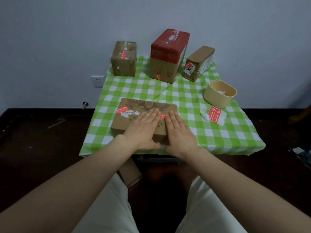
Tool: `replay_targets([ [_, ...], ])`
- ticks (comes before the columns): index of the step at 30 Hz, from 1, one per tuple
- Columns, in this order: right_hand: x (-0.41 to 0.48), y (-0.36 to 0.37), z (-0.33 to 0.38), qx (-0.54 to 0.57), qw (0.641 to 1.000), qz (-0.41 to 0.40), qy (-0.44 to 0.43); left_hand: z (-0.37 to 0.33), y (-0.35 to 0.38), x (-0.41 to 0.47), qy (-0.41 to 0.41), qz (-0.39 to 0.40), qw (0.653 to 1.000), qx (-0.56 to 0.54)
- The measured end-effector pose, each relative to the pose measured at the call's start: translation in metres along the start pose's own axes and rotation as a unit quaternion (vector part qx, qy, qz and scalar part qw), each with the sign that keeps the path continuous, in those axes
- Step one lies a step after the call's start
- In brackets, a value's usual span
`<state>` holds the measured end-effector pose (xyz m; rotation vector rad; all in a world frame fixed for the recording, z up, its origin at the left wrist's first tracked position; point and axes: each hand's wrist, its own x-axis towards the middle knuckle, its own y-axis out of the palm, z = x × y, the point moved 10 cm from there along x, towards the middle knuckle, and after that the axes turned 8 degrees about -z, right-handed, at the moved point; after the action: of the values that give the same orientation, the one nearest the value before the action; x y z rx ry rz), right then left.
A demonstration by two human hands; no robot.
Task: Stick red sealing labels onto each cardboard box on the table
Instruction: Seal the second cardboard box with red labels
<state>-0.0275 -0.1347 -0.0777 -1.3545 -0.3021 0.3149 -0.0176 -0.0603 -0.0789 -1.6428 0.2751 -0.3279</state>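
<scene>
Four cardboard boxes on the table (202, 132): flat box (127, 123) at the near edge, then brown box (123, 59), red-topped box (168, 56) and narrow box (198, 63) along the back. Left hand (143, 128) and right hand (179, 132) lie flat on the flat box, fingers (152, 115) straight, gripping nothing, one red label (162, 116) between them. Backing sheet (223, 115) with two spare labels (212, 113) lies to the right, near one beige tub (218, 98).

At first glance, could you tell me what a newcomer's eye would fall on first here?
Probably the left hand and right hand, both flat on the cardboard box at the near edge of the green-checked table, with a red label showing between them. Next, the tall red-topped box at the far edge, flanked by a brown box and a slim box, and the spare labels on the right near a beige tub.
</scene>
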Motion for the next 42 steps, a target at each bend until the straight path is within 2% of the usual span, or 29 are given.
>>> replay_targets([
  [4,-0.003,0.004,0.0,0.054,0.998,0.008,0.008,0.008,-0.002,-0.008,-0.031,-0.038,0.999,0.005],
  [6,-0.003,0.004,-0.001,0.065,0.998,0.018,0.018,0.006,-0.001,-0.007,-0.033,-0.032,0.999,0.001],
  [12,0.004,0.002,0.007,-0.002,1.0,-0.006,-0.014,0.001,0.0,-0.003,-0.021,-0.017,1.0,0.004],
  [17,0.005,0.002,-0.001,0.022,0.999,0.023,-0.032,0.005,0.0,-0.002,-0.01,0.004,1.0,-0.004],
  [21,-0.004,0.008,-0.015,0.155,0.986,0.025,0.048,0.007,0.001,-0.006,-0.014,0.017,1.0,-0.02],
  [23,-0.008,0.004,-0.02,0.221,0.971,0.033,0.088,0.014,-0.007,-0.008,-0.047,0.016,0.993,-0.102],
  [24,-0.009,-0.001,-0.023,0.259,0.959,0.028,0.11,0.025,-0.019,-0.01,-0.086,-0.02,0.985,-0.148],
  [26,-0.007,-0.011,-0.032,0.343,0.925,-0.004,0.161,0.068,-0.041,-0.019,-0.212,-0.133,0.947,-0.2],
  [27,-0.006,-0.01,-0.036,0.38,0.906,-0.012,0.189,0.092,-0.043,-0.027,-0.287,-0.158,0.92,-0.214],
  [29,-0.004,-0.004,-0.041,0.435,0.869,-0.011,0.234,0.123,-0.027,-0.045,-0.415,-0.133,0.854,-0.284],
  [30,-0.001,-0.001,-0.04,0.452,0.858,-0.01,0.244,0.126,-0.019,-0.05,-0.448,-0.117,0.821,-0.334],
  [31,0.001,0.0,-0.041,0.458,0.853,-0.019,0.249,0.124,-0.015,-0.052,-0.453,-0.116,0.799,-0.378],
  [34,0.005,0.0,-0.053,0.481,0.826,-0.068,0.286,0.117,-0.02,-0.054,-0.424,-0.157,0.764,-0.46],
  [39,0.002,-0.001,-0.059,0.548,0.778,-0.103,0.289,0.111,-0.032,-0.051,-0.383,-0.201,0.657,-0.617],
  [41,0.003,-0.004,-0.058,0.564,0.768,-0.115,0.283,0.1,-0.043,-0.045,-0.348,-0.194,0.631,-0.665],
  [42,0.004,-0.005,-0.057,0.572,0.762,-0.118,0.28,0.096,-0.05,-0.041,-0.327,-0.195,0.629,-0.678],
])
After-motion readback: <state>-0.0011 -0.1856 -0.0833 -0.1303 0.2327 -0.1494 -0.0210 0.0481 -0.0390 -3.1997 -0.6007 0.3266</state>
